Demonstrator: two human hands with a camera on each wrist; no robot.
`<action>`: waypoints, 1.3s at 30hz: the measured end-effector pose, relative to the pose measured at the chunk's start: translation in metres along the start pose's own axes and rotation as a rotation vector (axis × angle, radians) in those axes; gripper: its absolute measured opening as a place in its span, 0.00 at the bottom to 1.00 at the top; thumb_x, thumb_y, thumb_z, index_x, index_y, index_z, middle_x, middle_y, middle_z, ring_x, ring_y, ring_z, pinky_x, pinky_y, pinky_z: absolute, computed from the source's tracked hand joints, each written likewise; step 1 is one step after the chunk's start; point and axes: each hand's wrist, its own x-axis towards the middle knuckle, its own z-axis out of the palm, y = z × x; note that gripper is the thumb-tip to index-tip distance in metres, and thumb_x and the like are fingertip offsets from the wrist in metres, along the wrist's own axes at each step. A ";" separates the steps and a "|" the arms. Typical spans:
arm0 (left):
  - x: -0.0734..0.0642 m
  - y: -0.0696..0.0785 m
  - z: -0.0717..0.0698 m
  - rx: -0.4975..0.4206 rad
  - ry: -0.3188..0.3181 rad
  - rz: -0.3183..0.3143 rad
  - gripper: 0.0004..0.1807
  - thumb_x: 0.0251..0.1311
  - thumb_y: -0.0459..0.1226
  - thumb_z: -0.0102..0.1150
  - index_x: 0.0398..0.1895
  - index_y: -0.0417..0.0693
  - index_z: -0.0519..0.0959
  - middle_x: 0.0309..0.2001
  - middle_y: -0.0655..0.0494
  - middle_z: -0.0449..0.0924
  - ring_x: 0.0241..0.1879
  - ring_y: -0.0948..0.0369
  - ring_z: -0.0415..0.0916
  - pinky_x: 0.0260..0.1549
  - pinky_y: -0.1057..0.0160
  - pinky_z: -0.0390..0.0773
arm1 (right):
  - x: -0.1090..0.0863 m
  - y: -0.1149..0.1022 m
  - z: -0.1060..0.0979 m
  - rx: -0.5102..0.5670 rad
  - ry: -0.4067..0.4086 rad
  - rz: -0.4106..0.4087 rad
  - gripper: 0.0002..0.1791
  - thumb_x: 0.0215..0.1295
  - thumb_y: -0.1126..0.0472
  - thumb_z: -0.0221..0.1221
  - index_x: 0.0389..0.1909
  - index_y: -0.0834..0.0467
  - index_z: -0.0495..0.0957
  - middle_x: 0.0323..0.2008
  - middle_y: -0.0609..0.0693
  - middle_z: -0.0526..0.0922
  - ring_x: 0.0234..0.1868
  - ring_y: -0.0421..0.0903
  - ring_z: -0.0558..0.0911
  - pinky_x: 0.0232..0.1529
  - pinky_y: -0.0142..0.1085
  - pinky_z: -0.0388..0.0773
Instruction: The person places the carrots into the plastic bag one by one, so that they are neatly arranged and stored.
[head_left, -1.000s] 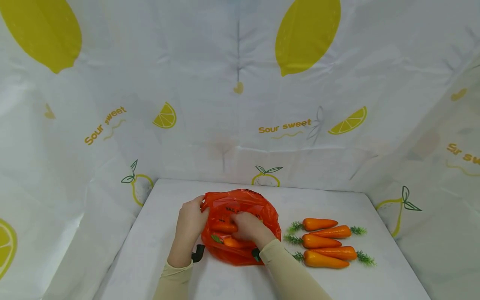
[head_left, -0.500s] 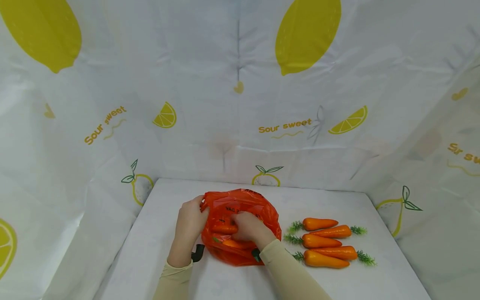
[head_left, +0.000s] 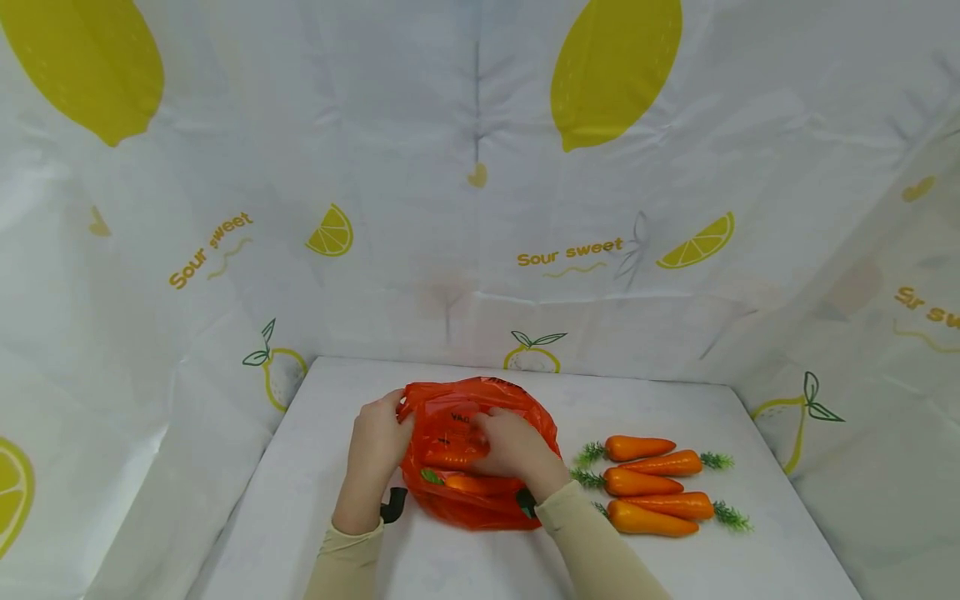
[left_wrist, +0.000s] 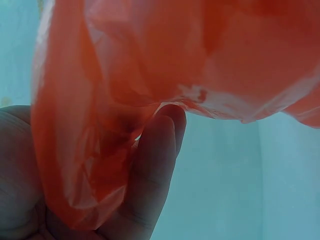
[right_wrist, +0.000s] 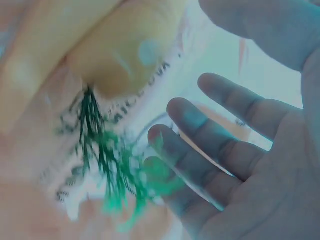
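Note:
A red plastic bag [head_left: 480, 518] with black print lies on the table, its mouth spread toward me. My left hand [head_left: 375, 440] holds the left edge of its mouth. In the left wrist view, thin bag film [left_wrist: 210, 55] passes between thumb and fingers. Inside the mouth is my right hand [head_left: 517, 446], its fingers spread and holding nothing in the right wrist view. Close to those fingertips lies a carrot [right_wrist: 125, 55] with green leafy tops [right_wrist: 100, 145]. Another carrot [head_left: 480, 484] shows near the bag's front.
Several carrots [head_left: 645, 482] with leafy tops lie stacked in a row on the white table [head_left: 322, 400], right of the bag. A lemon-printed white cloth [head_left: 420, 292] rises behind the table and on both sides. Dark pieces sit beside both wrists.
My right hand has opened and drawn back slightly to the right within the bag, leaving the carrots there. My left hand keeps its hold and has shifted slightly left.

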 end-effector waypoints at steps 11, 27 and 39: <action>0.000 0.000 -0.001 0.010 0.011 0.004 0.25 0.75 0.36 0.70 0.72 0.37 0.81 0.62 0.37 0.89 0.54 0.44 0.91 0.55 0.43 0.90 | -0.025 0.018 -0.024 -0.027 0.228 -0.049 0.28 0.66 0.44 0.76 0.61 0.53 0.86 0.57 0.48 0.88 0.57 0.49 0.85 0.59 0.48 0.88; 0.000 -0.004 -0.002 -0.004 0.009 -0.009 0.26 0.76 0.37 0.69 0.73 0.37 0.80 0.62 0.36 0.89 0.55 0.42 0.90 0.55 0.42 0.90 | -0.077 0.061 -0.066 -0.025 0.458 -0.016 0.34 0.61 0.42 0.80 0.65 0.52 0.85 0.63 0.51 0.86 0.64 0.56 0.83 0.62 0.57 0.87; -0.001 -0.004 -0.002 -0.019 -0.008 -0.021 0.29 0.76 0.39 0.69 0.75 0.37 0.78 0.64 0.36 0.87 0.58 0.42 0.89 0.55 0.42 0.90 | -0.113 0.104 -0.062 -0.006 0.490 0.063 0.36 0.62 0.44 0.80 0.68 0.53 0.83 0.64 0.53 0.85 0.65 0.59 0.83 0.62 0.61 0.86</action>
